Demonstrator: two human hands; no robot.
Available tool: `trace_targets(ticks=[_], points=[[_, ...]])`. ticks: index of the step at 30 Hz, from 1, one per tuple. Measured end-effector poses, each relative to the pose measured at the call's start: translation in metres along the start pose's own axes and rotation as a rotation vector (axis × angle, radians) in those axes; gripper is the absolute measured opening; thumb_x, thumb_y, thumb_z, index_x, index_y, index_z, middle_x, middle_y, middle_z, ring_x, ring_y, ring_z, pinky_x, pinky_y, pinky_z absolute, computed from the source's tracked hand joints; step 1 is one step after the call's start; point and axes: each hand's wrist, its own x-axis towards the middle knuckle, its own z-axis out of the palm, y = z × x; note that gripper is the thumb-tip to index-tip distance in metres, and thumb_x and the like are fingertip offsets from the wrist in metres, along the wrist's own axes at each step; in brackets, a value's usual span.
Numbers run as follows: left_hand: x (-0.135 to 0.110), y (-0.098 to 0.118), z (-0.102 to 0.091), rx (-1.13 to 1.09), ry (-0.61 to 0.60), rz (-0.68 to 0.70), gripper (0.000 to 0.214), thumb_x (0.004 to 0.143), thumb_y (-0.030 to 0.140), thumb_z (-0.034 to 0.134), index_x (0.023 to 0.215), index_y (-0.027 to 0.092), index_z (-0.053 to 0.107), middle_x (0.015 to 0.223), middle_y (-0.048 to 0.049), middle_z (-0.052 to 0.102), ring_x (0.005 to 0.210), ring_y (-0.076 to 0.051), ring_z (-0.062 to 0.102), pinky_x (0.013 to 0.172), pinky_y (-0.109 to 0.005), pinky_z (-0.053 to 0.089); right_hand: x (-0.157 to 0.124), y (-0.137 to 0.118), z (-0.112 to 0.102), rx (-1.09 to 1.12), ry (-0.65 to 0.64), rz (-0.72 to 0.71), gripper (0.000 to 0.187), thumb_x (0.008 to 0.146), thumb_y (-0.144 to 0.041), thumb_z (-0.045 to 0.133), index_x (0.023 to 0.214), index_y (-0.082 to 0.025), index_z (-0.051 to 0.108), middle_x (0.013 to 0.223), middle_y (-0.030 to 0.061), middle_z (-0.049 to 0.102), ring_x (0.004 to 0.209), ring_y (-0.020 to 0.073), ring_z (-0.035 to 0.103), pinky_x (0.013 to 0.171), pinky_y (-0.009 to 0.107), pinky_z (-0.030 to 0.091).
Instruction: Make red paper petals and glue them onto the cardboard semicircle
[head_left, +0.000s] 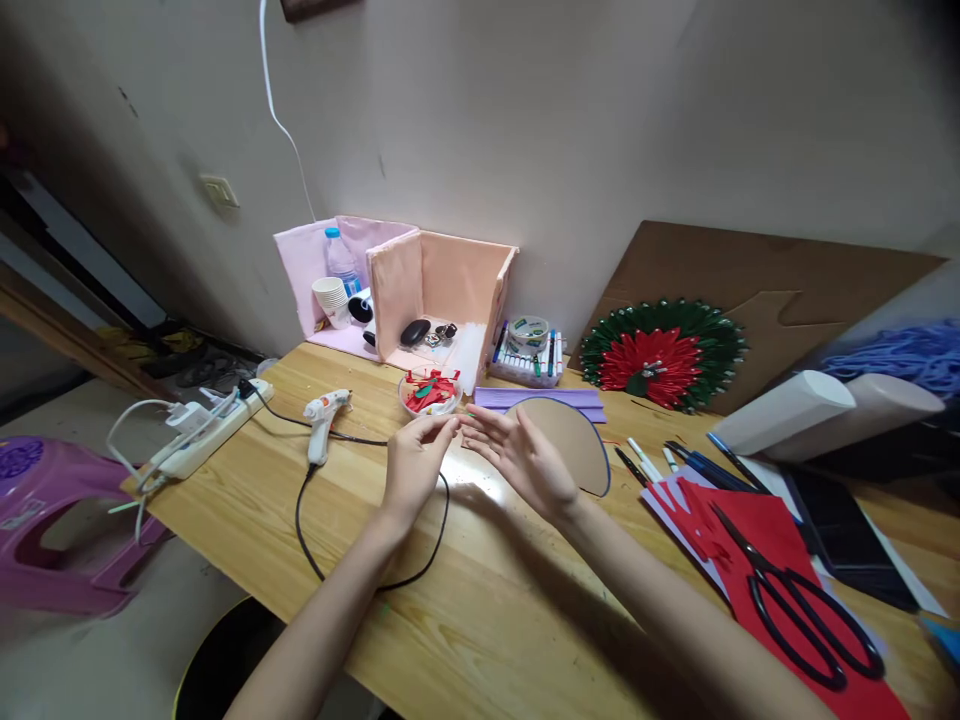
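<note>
Over the middle of the table, my left hand [418, 462] has its thumb and fingertips pinched together. What lies between them, if anything, is too small to make out. Close beside it, my right hand [529, 465] is stretched out with the palm turned up and the fingers apart. A tiny green speck shows at the right fingertips. Just behind both hands stands a clear bowl [405, 402] with red fabric pieces [435, 384] and a bit of green. A round cardboard piece [581, 450] with a dark edge lies beyond my right hand.
A white glue gun [322, 425] and its black cord lie left, near a power strip [202, 435]. Black-handled scissors [799, 600] rest on red fabric [757, 510] at right. Behind are a marker box [529, 372], a red-green flower piece [664, 355] and an open peach box [457, 275].
</note>
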Motion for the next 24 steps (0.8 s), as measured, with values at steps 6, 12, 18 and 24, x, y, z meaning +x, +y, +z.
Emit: trace_targets(ticks=[6, 12, 18, 24], points=[[-0.001, 0.003, -0.01, 0.195, 0.043, 0.203, 0.019, 0.085, 0.026, 0.053, 0.092, 0.018, 0.07, 0.092, -0.0056, 0.07, 0.084, -0.016, 0.064, 0.076, -0.027, 0.05, 0.009, 0.0, 0.002, -0.078, -0.033, 0.027, 0.068, 0.091, -0.058, 0.012, 0.123, -0.016, 0.054, 0.126, 0.0137, 0.056, 0.116, 0.022, 0.054, 0.102, 0.042, 0.038], [0.004, -0.002, -0.018, 0.521, 0.019, 0.378, 0.018, 0.087, 0.02, 0.049, 0.093, 0.017, 0.066, 0.087, -0.0057, 0.068, 0.079, -0.016, 0.062, 0.075, -0.027, 0.048, 0.013, 0.005, 0.004, -0.066, -0.025, 0.062, 0.062, 0.092, -0.055, 0.016, 0.119, -0.015, 0.056, 0.125, 0.0137, 0.058, 0.116, 0.0215, 0.054, 0.104, 0.042, 0.036], [0.01, -0.008, -0.022, 0.707, 0.052, 0.429, 0.018, 0.089, 0.022, 0.045, 0.088, 0.014, 0.061, 0.08, -0.0066, 0.065, 0.073, -0.016, 0.06, 0.069, -0.027, 0.046, 0.012, 0.006, 0.007, -0.019, -0.079, 0.04, 0.071, 0.09, -0.059, 0.009, 0.125, -0.013, 0.05, 0.129, 0.0157, 0.055, 0.118, 0.0222, 0.053, 0.104, 0.043, 0.037], [0.017, -0.008, -0.027, 0.515, 0.099, 0.361, 0.017, 0.089, 0.023, 0.047, 0.09, 0.015, 0.062, 0.086, -0.007, 0.066, 0.078, -0.016, 0.061, 0.072, -0.027, 0.048, 0.014, 0.001, 0.004, 0.008, -0.062, 0.048, 0.073, 0.091, -0.056, 0.001, 0.128, -0.012, 0.045, 0.131, 0.0159, 0.053, 0.12, 0.0208, 0.051, 0.106, 0.043, 0.035]])
